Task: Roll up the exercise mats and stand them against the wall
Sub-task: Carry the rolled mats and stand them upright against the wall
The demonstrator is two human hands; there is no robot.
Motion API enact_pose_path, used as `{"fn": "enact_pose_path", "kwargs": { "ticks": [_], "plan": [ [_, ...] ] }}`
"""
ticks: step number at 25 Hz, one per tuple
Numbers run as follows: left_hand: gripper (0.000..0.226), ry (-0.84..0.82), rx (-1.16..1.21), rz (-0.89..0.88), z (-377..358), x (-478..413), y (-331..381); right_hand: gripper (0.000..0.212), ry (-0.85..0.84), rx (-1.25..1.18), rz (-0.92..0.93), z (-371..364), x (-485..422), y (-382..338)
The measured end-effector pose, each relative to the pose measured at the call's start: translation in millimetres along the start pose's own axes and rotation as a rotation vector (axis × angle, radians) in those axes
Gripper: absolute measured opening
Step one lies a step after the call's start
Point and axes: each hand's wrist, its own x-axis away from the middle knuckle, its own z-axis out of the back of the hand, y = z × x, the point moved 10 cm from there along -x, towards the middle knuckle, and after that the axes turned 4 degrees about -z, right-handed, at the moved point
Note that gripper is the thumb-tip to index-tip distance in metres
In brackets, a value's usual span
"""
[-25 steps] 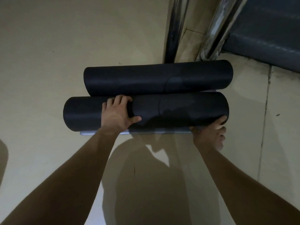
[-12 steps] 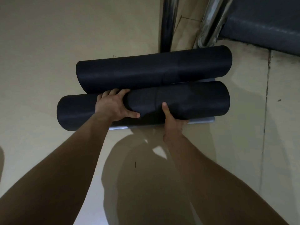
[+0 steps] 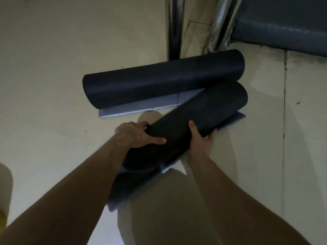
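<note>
Two rolled black exercise mats lie on the cream floor. The far rolled mat [image 3: 162, 80] rests crosswise in front of the metal posts, its grey loose end [image 3: 141, 107] flat on the floor. The near rolled mat [image 3: 200, 117] is turned diagonally, its left end swung toward me and raised, its right end near the far mat. My left hand [image 3: 136, 134] grips its left side, thumb laid on top. My right hand [image 3: 201, 140] holds it from the right and underneath. Its grey tail [image 3: 230, 122] hangs loose below the roll.
Two shiny metal posts [image 3: 174, 27] [image 3: 221, 23] stand just behind the mats. A dark grey padded surface [image 3: 283, 23] fills the top right. A dark floor joint [image 3: 284, 121] runs down the right side. A yellow object [image 3: 2, 220] shows at the left edge.
The near roll was parallel to the far one; both hands have swung its left end toward me and lifted it. My right hand shifted from the roll's right end to its middle.
</note>
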Motion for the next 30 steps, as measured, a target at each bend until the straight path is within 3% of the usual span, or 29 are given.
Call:
{"fn": "enact_pose_path", "kwargs": {
  "ticks": [2, 4, 7, 9, 12, 18, 20, 22, 27, 30],
  "plan": [
    [0.124, -0.136, 0.005, -0.043, -33, 5, 22, 0.123, 0.013, 0.13, 0.039, 23, 15, 2],
    [0.12, -0.165, 0.123, -0.057, -44, 4, 30, 0.12, -0.026, 0.192, 0.0, 38, 21, 16],
    [0.118, -0.161, 0.408, -0.057, -54, 1, 28, 0.077, -0.223, 0.123, -0.137, 30, 33, 46],
    [0.124, -0.151, 0.441, -0.041, -56, 4, 26, 0.086, -0.325, 0.144, -0.157, 15, 48, 57],
    [0.116, -0.118, 0.59, -0.008, -65, 32, 25, 0.111, -0.321, 0.199, -0.058, 14, 71, 56],
    [0.07, -0.069, 1.164, 0.111, -86, 212, 42, 0.095, -0.333, 0.44, -0.032, 80, 192, -2],
    [0.053, -0.013, 1.348, 0.114, -70, 283, 47, 0.102, -0.345, 0.589, -0.018, 86, 235, -29],
    [0.053, 0.082, 1.516, 0.141, -47, 352, 40, 0.11, -0.42, 0.745, 0.013, 77, 285, -57],
    [0.067, 0.342, 1.823, 0.265, 4, 487, -14, 0.078, -0.769, 0.839, 0.045, 6, 430, -107],
    [0.062, 0.524, 1.919, 0.32, 35, 573, -74, 0.085, -0.947, 0.918, 0.055, -52, 530, -108]
  ]
}}
